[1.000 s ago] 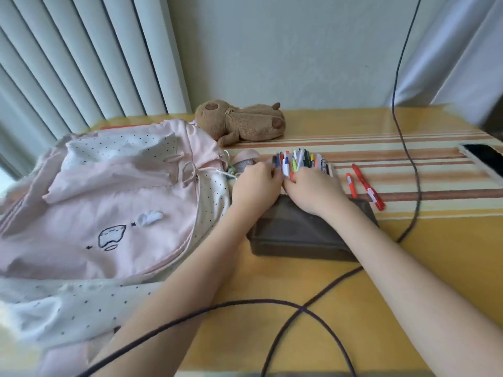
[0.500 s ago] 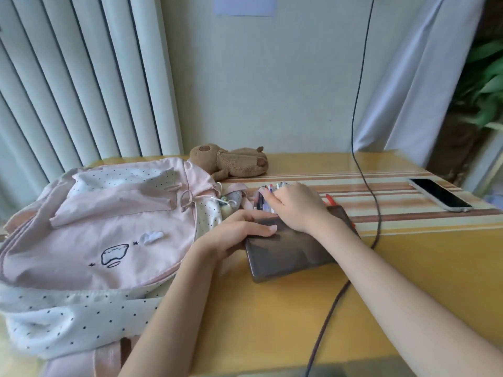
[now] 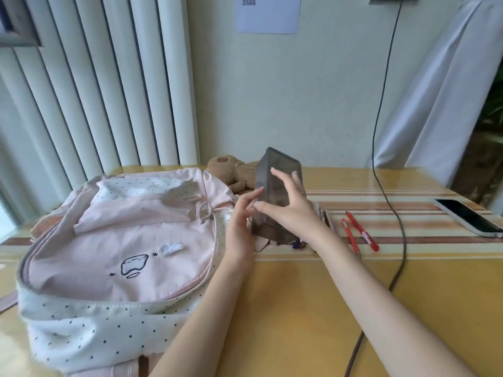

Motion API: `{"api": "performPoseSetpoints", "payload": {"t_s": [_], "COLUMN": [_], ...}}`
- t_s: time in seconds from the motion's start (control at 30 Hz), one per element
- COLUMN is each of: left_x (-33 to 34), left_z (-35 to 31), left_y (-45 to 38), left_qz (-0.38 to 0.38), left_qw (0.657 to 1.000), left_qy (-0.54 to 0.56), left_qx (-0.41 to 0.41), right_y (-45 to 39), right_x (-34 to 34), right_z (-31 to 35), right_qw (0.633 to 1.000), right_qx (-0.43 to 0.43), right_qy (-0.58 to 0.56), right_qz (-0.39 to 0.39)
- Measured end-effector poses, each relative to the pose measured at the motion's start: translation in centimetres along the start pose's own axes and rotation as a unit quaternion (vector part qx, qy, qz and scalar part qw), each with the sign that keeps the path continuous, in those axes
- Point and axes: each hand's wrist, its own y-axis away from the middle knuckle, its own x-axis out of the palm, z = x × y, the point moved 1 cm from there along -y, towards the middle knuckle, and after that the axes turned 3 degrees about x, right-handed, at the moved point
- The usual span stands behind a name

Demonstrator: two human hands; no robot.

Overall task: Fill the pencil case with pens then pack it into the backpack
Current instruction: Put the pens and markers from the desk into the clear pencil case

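Observation:
A dark grey see-through box (image 3: 279, 165) stands on end at the middle of the table, its lower end resting on a pink fabric pouch (image 3: 262, 244). Dark pen tips (image 3: 296, 244) peek out beneath it. My right hand (image 3: 288, 210) grips the box's front with the fingers spread. My left hand (image 3: 241, 224) presses its fingertips against the box's left side. The pink and dotted white backpack (image 3: 122, 240) lies flat to the left, touching my left wrist. Two red pens (image 3: 356, 234) lie loose on the striped mat to the right of the box.
A brown plush toy (image 3: 228, 170) lies behind the box against the backpack. A phone (image 3: 468, 216) rests face up at the right edge. A black cable (image 3: 394, 213) hangs from the wall and crosses the yellow table (image 3: 285, 295) past the pens.
The grey box has been tipped up from lying flat to standing on end. The row of pens at its far side is no longer in sight. The camera has tilted upward.

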Motion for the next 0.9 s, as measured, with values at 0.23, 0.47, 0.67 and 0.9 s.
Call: {"api": "performPoseSetpoints", "payload": {"t_s": [0.23, 0.47, 0.67, 0.9], "left_x": [-0.4, -0.5, -0.3, -0.5], "left_z": [1.2, 1.6, 2.2, 1.8], "left_y": [-1.4, -1.8, -1.8, -1.7], "left_qz": [0.004, -0.105, -0.120, -0.102], "left_qw": [0.991, 0.989, 0.989, 0.991], "left_qy": [0.029, 0.052, 0.017, -0.009], "left_qx": [-0.130, -0.091, -0.079, -0.088], "right_y": [-1.3, -0.5, 0.1, -0.4], "right_x": [-1.9, -0.6, -0.3, -0.4], "right_z": [-2.6, -3.6, -4.3, -4.8], "right_qw": [0.958, 0.984, 0.972, 0.972], "right_qx": [-0.077, -0.175, -0.197, -0.178], "right_qy": [-0.237, -0.023, 0.068, 0.053], "right_qz": [0.138, -0.015, -0.111, -0.147]}}
